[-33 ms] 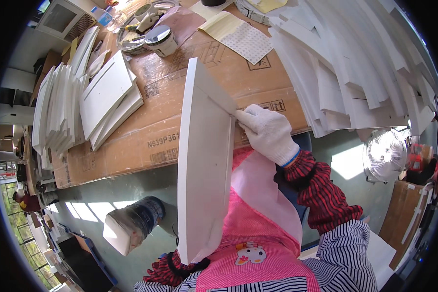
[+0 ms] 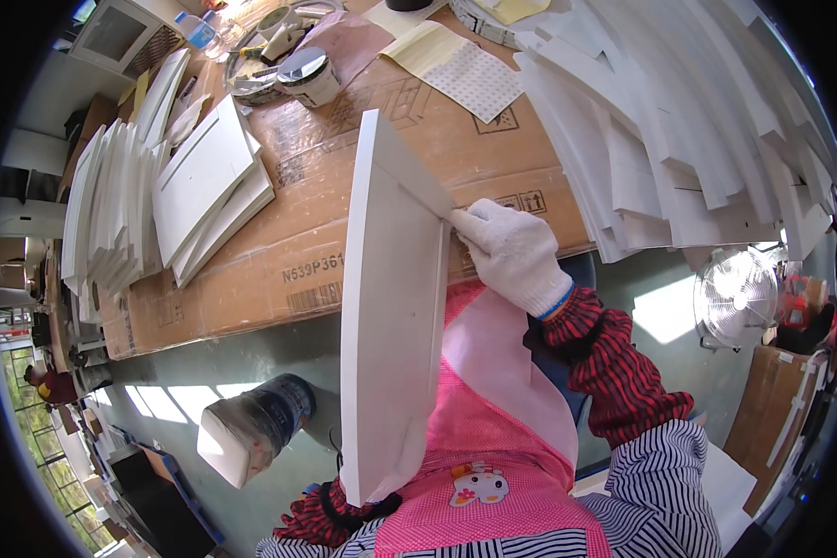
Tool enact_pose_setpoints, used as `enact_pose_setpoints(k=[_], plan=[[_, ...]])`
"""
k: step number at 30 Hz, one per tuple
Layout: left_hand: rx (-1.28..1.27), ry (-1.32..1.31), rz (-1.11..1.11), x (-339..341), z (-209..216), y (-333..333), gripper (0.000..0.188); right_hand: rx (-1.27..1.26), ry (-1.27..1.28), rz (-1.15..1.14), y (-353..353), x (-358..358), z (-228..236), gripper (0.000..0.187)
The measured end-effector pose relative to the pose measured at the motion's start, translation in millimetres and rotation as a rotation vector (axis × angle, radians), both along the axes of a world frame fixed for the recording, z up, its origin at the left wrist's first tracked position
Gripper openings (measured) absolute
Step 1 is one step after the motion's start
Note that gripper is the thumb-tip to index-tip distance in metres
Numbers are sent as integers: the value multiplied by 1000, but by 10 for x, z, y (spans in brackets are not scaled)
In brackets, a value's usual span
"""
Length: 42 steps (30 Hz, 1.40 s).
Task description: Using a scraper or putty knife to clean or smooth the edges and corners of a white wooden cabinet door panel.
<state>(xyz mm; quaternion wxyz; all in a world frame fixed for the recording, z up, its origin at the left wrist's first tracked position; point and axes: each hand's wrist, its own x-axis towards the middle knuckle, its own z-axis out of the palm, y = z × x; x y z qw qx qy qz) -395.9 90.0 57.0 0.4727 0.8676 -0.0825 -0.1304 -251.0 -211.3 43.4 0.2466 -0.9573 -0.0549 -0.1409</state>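
A white framed panel (image 2: 395,325), like a cabinet door with a recessed middle, stands tilted on edge in front of my apron. My right hand (image 2: 511,251), in a white knit glove, has its fingers pressed together against the panel's inner frame edge. Whatever may be in that pinch is too small or hidden to make out. Behind the panel's lower end my left hand is hidden; only its red-and-black sleeve cuff (image 2: 325,519) shows.
A cardboard-covered table (image 2: 316,214) lies ahead. White panels (image 2: 205,177) stack at its left, more white boards (image 2: 642,139) at its right. Sandpaper sheets (image 2: 456,70), a tub (image 2: 309,79) and tape sit at the back. A bucket (image 2: 260,423) and fan (image 2: 737,293) stand beyond the table edge.
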Motion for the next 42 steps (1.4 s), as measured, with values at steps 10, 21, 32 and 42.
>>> enact_pose_setpoints(k=[10,21,32,42], plan=[[428,-728,-450,398,451,-216,14,-164,95,59,197,-214,20,35],[349,-509,-193,164,148,-153,14,-107,155,91,426,-674,110,33],[554,-946,-559,166,195,-239,31,-82,193,171,696,-1469,147,42],[441,-890,-613,212,234,-374,21,-37,238,211,748,-1693,118,47]])
